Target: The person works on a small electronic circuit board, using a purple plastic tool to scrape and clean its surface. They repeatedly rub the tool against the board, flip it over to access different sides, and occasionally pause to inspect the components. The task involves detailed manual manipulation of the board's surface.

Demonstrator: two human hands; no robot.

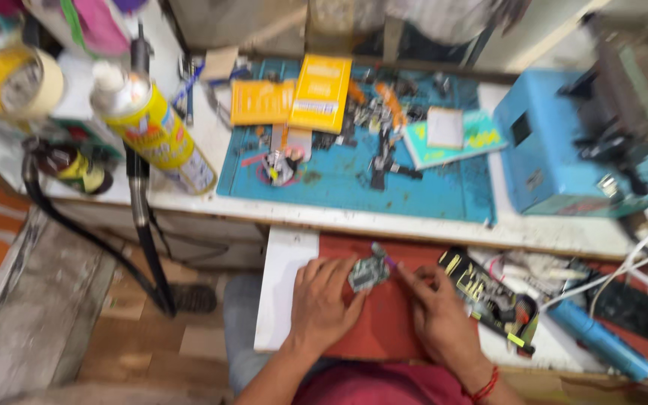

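The picture is motion-blurred. My left hand (324, 300) rests flat on a red-brown pad (384, 322) on a pulled-out shelf, its fingertips pinching a small grey metal part (369, 274). My right hand (436, 311), with a red thread at the wrist, holds a thin tool with a purple tip (385, 257) that touches the top of the grey part.
A blue work mat (414, 191) on the white bench carries yellow boxes (320, 94), scattered small parts and a teal booklet (451, 139). A blue machine (564, 150) stands right. A yellow spray can (151, 127) and tape roll (16, 82) are left. A black circuit board (489, 296) and blue cylinder (598, 341) lie right of my hands.
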